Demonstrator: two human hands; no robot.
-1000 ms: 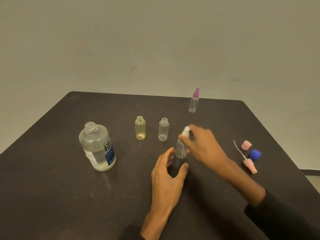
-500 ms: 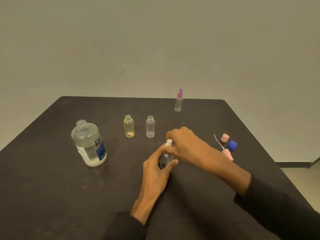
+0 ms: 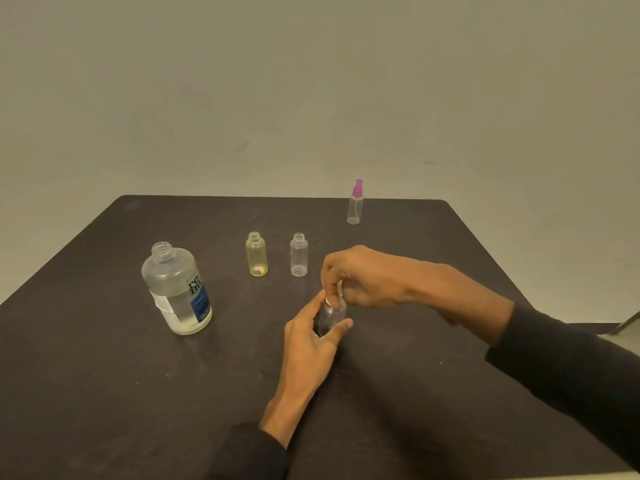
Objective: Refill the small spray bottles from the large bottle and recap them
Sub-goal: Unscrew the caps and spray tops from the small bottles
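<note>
A small clear spray bottle (image 3: 330, 318) stands on the dark table (image 3: 104, 375) near the middle. My left hand (image 3: 311, 337) grips its body between thumb and fingers. My right hand (image 3: 360, 278) pinches the white spray cap (image 3: 328, 300) on the bottle's neck from above. To the left stands the large uncapped bottle (image 3: 178, 292) with a blue label and clear liquid in its lower part. Behind my hands are an uncapped yellow small bottle (image 3: 256, 255) and an uncapped clear small bottle (image 3: 299, 255). A capped bottle with a purple sprayer (image 3: 355, 204) stands at the far edge.
The table's far edge runs just behind the purple-topped bottle, with a pale wall beyond. My right forearm (image 3: 485, 306) in a dark sleeve crosses the table's right side and hides what lies there. The table's right edge drops to a pale floor.
My left hand closed round the small bottle's body and my right hand came down over its white cap. The loose caps at the right are now hidden behind my right arm.
</note>
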